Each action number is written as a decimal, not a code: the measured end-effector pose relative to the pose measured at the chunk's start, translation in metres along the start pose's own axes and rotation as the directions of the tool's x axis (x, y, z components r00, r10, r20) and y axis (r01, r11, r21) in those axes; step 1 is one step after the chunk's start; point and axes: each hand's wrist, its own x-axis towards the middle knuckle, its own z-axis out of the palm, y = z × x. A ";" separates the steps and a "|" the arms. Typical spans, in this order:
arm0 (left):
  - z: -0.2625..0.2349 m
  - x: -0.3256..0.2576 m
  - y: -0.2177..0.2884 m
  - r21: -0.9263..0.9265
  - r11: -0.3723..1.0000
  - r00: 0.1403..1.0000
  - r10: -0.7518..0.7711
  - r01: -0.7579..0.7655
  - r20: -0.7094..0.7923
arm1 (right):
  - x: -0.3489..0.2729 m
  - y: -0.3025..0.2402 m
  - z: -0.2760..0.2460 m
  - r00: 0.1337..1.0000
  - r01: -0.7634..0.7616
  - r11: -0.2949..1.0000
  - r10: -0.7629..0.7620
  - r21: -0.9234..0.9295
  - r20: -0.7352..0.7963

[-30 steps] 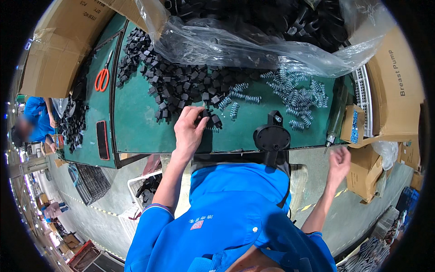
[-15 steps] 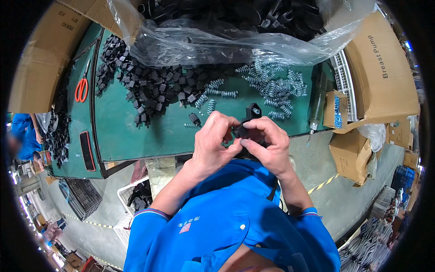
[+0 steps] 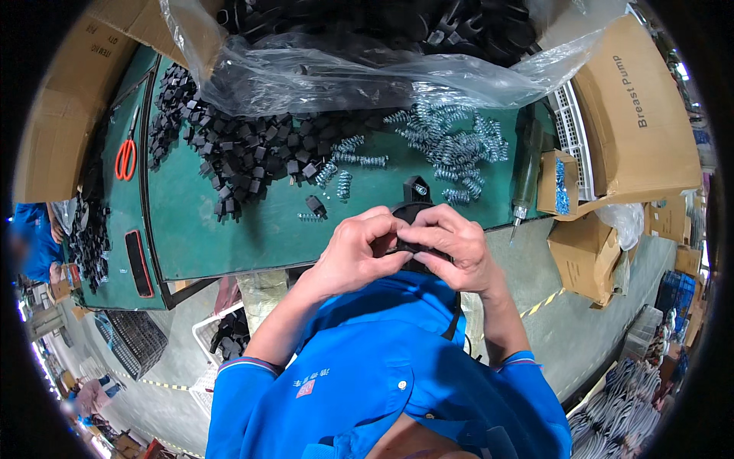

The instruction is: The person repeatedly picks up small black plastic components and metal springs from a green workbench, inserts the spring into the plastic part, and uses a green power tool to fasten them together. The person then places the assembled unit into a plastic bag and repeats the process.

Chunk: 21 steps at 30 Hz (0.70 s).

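Close to my body, my left hand (image 3: 359, 251) and my right hand (image 3: 456, 249) meet with bent fingers around a black plastic part (image 3: 413, 212). Most of it is hidden by the fingers. Its upright end beyond my fingertips seems to hold a metal spring (image 3: 420, 189). On the green table ahead of my left hand lie a small black block (image 3: 315, 205) and a loose spring (image 3: 344, 186). Farther off are a heap of black blocks (image 3: 252, 149) and, to the right, a pile of silver springs (image 3: 451, 145).
A plastic-lined carton (image 3: 306, 84) of black parts borders the table's far side. A long tool (image 3: 524, 183) lies right, beside a small box (image 3: 563, 187). Red-handled scissors (image 3: 126, 157) and a phone (image 3: 138, 264) are left. Another person (image 3: 34, 237) works far left.
Both hands have shifted slightly downward and closed in on the black part, covering more of it. The whole view has slid a little to the left.
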 end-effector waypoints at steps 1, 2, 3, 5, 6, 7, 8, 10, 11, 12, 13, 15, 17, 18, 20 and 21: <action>0.000 0.000 -0.001 -0.026 0.999 0.998 -0.042 0.043 0.039 | -0.004 0.004 -0.004 0.998 -0.002 1.000 0.003 -0.019 0.068; 0.001 0.001 -0.002 -0.050 0.995 0.993 -0.082 0.087 0.079 | -0.008 0.007 -0.006 0.999 -0.005 0.999 0.007 -0.039 0.053; 0.001 0.001 -0.003 -0.070 0.989 0.986 -0.122 0.131 0.117 | -0.010 0.011 -0.007 0.999 -0.005 0.998 0.007 -0.057 0.040; 0.004 0.002 0.002 0.152 0.988 0.997 -0.022 0.033 -0.073 | -0.008 0.015 -0.013 0.996 0.037 0.988 -0.049 -0.149 -0.076; 0.005 0.005 0.000 0.249 0.968 0.972 0.064 -0.007 -0.224 | -0.008 0.021 -0.018 0.981 -0.083 0.994 0.067 -0.076 -0.184; 0.006 0.010 -0.005 0.349 0.937 0.919 0.162 -0.029 -0.360 | -0.010 0.027 -0.022 0.941 -0.193 0.981 0.188 0.009 -0.281; 0.006 0.015 -0.008 0.420 0.907 0.909 0.167 0.010 -0.381 | -0.010 0.032 -0.021 0.863 -0.316 0.921 0.379 0.228 -0.333; 0.011 0.026 -0.011 0.477 0.873 0.942 0.069 0.103 -0.329 | -0.008 0.051 -0.020 0.868 -0.342 0.898 0.415 0.278 -0.273; 0.015 0.030 -0.014 0.506 0.850 0.952 0.018 0.146 -0.305 | -0.008 0.056 -0.020 0.881 -0.355 0.905 0.408 0.236 -0.238; 0.019 0.034 -0.020 0.559 0.820 0.954 0.059 0.123 -0.295 | -0.006 0.054 -0.016 0.881 -0.369 0.898 0.420 0.239 -0.217; 0.021 0.037 -0.024 0.536 0.825 0.960 -0.033 0.183 -0.277 | -0.005 0.056 -0.014 0.884 -0.370 0.903 0.414 0.219 -0.217; 0.024 0.041 -0.028 0.523 0.822 0.962 -0.101 0.224 -0.254 | 0.000 0.059 -0.010 0.889 -0.367 0.925 0.379 0.095 -0.257; 0.029 0.044 -0.036 0.510 0.834 0.960 -0.078 0.210 -0.268 | 0.005 0.058 -0.009 0.893 -0.402 0.913 0.373 -0.073 -0.252; 0.027 0.044 -0.036 0.463 0.853 0.956 -0.123 0.239 -0.266 | 0.010 0.057 -0.007 0.899 -0.407 0.900 0.364 -0.156 -0.243; 0.028 0.045 -0.040 0.440 0.866 0.954 -0.121 0.236 -0.273 | 0.015 0.050 -0.003 0.920 -0.368 0.868 0.288 -0.333 -0.266; 0.027 0.046 -0.038 0.439 0.856 0.947 -0.162 0.274 -0.276 | 0.018 0.048 0.002 0.934 -0.332 0.850 0.237 -0.409 -0.267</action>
